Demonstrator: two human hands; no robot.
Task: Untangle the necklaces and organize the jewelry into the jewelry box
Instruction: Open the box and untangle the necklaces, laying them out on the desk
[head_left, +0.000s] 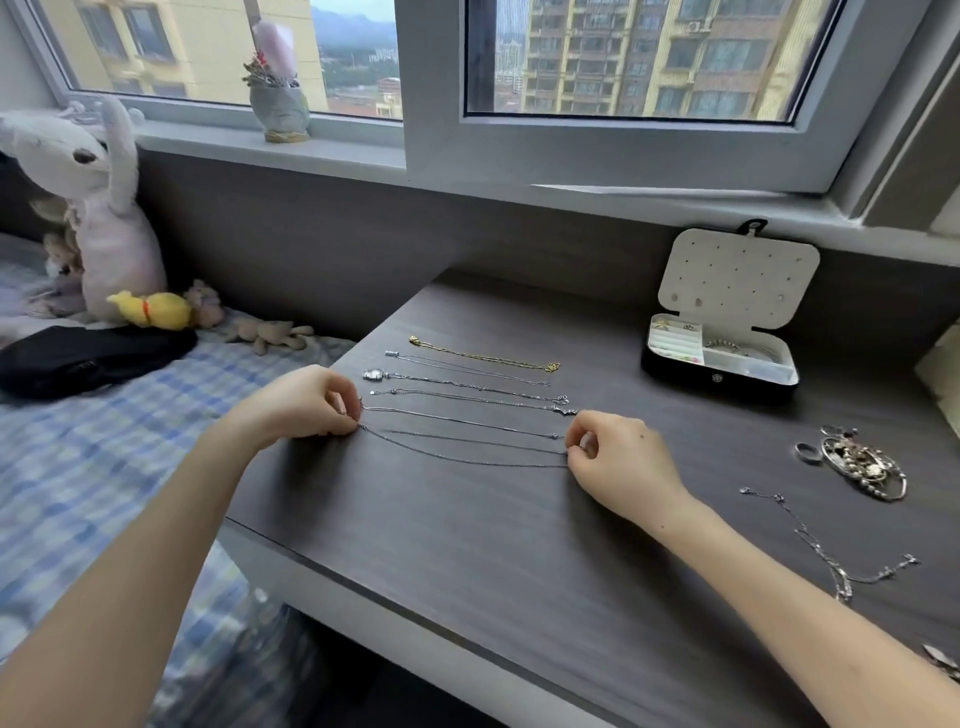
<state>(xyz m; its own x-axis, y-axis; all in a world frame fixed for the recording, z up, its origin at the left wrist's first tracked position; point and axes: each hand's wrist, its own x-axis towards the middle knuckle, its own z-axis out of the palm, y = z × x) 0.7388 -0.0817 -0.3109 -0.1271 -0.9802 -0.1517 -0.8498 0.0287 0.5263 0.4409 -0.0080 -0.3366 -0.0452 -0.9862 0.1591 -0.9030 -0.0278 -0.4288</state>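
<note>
A thin silver necklace (462, 447) lies stretched across the dark desk (519, 545), doubled into two strands. My left hand (306, 402) pinches its left end and my right hand (618, 457) pinches its right end. Just beyond it, several silver necklaces (467, 387) lie in straight parallel rows, with a gold necklace (483, 356) farthest back. The black jewelry box (719, 358) stands open at the back right, its white lid upright, with rings and small pieces inside.
A tangled heap of jewelry and rings (857, 462) sits at the right, with a loose silver chain (831, 545) nearer me. Left of the desk edge is a checked bed (78, 467) with plush toys (88, 208). A small vase (278, 109) stands on the windowsill.
</note>
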